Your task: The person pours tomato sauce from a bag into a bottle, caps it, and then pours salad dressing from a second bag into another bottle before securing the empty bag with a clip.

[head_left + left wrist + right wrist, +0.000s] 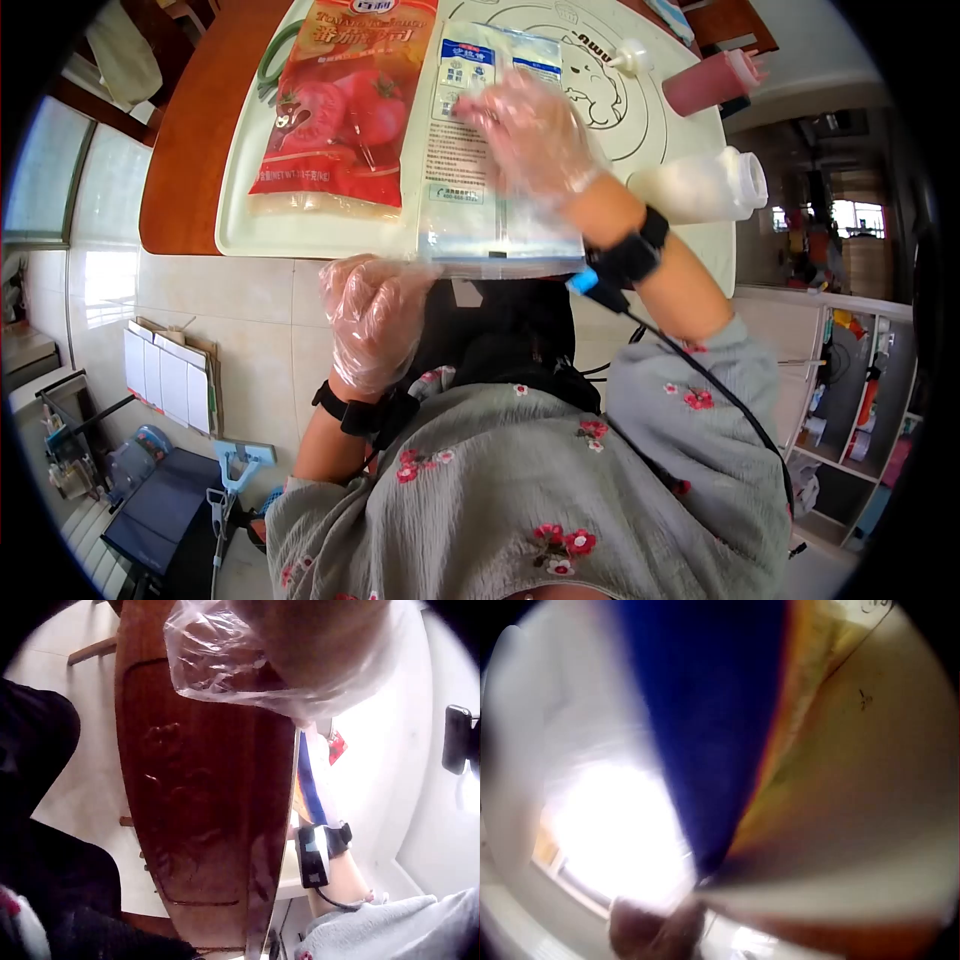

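A clear-and-white pack with blue labels (460, 165) lies at the tray's near edge. My gloved left hand (375, 320) has curled fingers and pinches its near left corner; in the left wrist view the glove (300, 652) is above the pack's blue edge (309, 780). Over the pack's upper part is my gloved right hand (535, 135), blurred, its fingers loosely bent across the surface; no firm grip shows. The right wrist view has the blue side of the pack (705, 712) close up, with fingertips (660, 930) at its pointed lower end; whose they are is unclear.
A red tomato sauce pack (340, 110) lies left on the white tray (240, 215). To the right are a white-filled bottle (690, 190), a red-filled bottle (705, 85) and a small nozzle cap (630, 57). The wooden table (180, 190) borders the tray.
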A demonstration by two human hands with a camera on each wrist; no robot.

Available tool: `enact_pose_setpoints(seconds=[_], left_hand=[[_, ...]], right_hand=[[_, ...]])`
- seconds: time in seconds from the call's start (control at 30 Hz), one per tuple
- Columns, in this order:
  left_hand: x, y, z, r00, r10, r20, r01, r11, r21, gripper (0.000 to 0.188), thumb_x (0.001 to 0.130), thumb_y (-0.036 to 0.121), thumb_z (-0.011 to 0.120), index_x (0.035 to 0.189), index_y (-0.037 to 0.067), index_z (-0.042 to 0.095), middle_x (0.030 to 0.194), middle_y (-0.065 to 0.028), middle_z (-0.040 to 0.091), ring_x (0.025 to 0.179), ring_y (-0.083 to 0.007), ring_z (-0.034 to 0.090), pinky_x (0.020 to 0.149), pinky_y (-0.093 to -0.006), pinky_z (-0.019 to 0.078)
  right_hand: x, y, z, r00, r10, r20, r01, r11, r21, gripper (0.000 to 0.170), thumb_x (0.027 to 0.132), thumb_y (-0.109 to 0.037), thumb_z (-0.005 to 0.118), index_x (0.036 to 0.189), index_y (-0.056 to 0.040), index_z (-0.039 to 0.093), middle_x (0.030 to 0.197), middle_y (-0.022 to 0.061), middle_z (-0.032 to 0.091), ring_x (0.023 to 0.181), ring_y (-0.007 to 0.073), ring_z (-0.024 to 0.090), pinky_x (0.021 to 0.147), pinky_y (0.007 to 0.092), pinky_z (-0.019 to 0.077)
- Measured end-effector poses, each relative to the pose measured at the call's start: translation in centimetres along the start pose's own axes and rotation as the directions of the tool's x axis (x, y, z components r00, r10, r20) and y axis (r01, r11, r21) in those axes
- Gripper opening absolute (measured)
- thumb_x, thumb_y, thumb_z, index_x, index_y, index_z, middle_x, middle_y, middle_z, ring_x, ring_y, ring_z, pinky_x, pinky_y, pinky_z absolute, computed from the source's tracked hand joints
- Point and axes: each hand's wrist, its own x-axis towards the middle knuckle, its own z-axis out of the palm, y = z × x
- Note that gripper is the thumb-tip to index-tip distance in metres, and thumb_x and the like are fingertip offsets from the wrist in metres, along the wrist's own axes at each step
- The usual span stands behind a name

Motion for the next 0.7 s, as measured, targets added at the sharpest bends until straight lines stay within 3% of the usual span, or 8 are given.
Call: enact_pose_setpoints(seconds=[0.03, 0.1, 0.2, 0.3, 0.53, 0.63, 0.7], left_hand=[[0.0, 0.2, 0.0, 1.0, -0.029, 0.004, 0.029, 1.0, 0.008, 0.026, 0.066, -0.001, 0.077, 0.085, 0.015, 0.07, 0.084, -0.0024, 0.059, 0.083, -0.0248, 0.058, 0.076, -0.039, 0.0455], [0.5, 0.1, 0.1, 0.998, 0.061, 0.015, -0.062, 0.998, 0.03, 0.03, 0.062, 0.002, 0.074, 0.089, 0.015, 0.069, 0.088, 0.0009, 0.059, 0.085, -0.0216, 0.057, 0.075, -0.0366, 0.0437], [0.7, -0.2, 0.5, 0.988, 0.147, 0.05, -0.147, 0.989, 0.007, 0.035, 0.06, 0.004, 0.072, 0.093, 0.015, 0.069, 0.09, 0.0034, 0.059, 0.086, -0.0197, 0.057, 0.074, -0.0357, 0.0425], [1.1, 0.1, 0.7, 0.977, 0.181, 0.109, -0.175, 0.983, -0.064, 0.037, 0.059, 0.005, 0.072, 0.094, 0.016, 0.069, 0.09, 0.004, 0.059, 0.086, -0.0194, 0.057, 0.074, -0.0363, 0.0422], [1.1, 1.1, 2.2, 0.975, 0.181, 0.132, -0.163, 0.977, -0.136, 0.038, 0.059, 0.004, 0.071, 0.095, 0.016, 0.07, 0.089, 0.0039, 0.059, 0.083, -0.0191, 0.056, 0.073, -0.0361, 0.0416], [1.1, 1.0, 2.4, 0.971, 0.201, 0.131, -0.183, 0.973, -0.141, 0.039, 0.058, 0.003, 0.071, 0.095, 0.016, 0.069, 0.089, 0.0036, 0.059, 0.083, -0.019, 0.056, 0.072, -0.0356, 0.0414], [1.2, 1.1, 2.4, 0.97, 0.208, 0.124, -0.189, 0.971, -0.149, 0.039, 0.058, 0.002, 0.071, 0.094, 0.016, 0.069, 0.089, 0.0035, 0.059, 0.082, -0.0192, 0.056, 0.072, -0.0355, 0.0414]], right_hand=[[-0.1, -0.3, -0.5, 1.0, -0.002, -0.016, 0.003, 0.998, 0.055, 0.03, 0.072, -0.005, 0.07, 0.101, -0.0095, 0.066, 0.084, 0.0068, 0.056, 0.078, 0.026, 0.061, 0.063, 0.0375, 0.052], [-2.3, -3.8, -2.8, 0.999, 0.01, -0.049, 0.005, 0.953, 0.303, 0.034, 0.069, -0.002, 0.073, 0.101, -0.0098, 0.066, 0.084, 0.0067, 0.055, 0.076, 0.026, 0.06, 0.061, 0.0372, 0.0501], [-4.3, -6.3, -5.6, 0.993, 0.081, 0.09, -0.111, 0.903, 0.414, 0.038, 0.066, 0.001, 0.074, 0.102, -0.0084, 0.065, 0.082, 0.0071, 0.052, 0.072, 0.0262, 0.057, 0.059, 0.0373, 0.0468], [-5.0, -6.9, -6.5, 0.987, 0.053, 0.154, -0.104, 0.933, 0.345, 0.038, 0.067, 0.002, 0.073, 0.103, -0.0077, 0.064, 0.08, 0.0076, 0.05, 0.068, 0.0267, 0.055, 0.057, 0.0371, 0.0456], [-6.4, -6.9, -6.5, 0.993, 0.045, 0.109, -0.074, 0.959, 0.274, 0.034, 0.068, 0.0, 0.07, 0.1, -0.0078, 0.065, 0.077, 0.0071, 0.047, 0.067, 0.0255, 0.054, 0.056, 0.0375, 0.045], [-7.7, -5.7, -6.7, 0.986, 0.129, 0.107, -0.141, 0.983, 0.115, 0.009, 0.078, -0.005, 0.065, 0.086, -0.006, 0.061, 0.075, 0.0075, 0.05, 0.067, 0.0239, 0.056, 0.056, 0.0352, 0.0468], [-8.7, -3.2, -5.8, 0.993, 0.109, 0.043, -0.109, 0.994, -0.008, 0.014, 0.077, -0.007, 0.066, 0.091, -0.0064, 0.064, 0.077, 0.0074, 0.053, 0.068, 0.0231, 0.057, 0.055, 0.0352, 0.0473]])
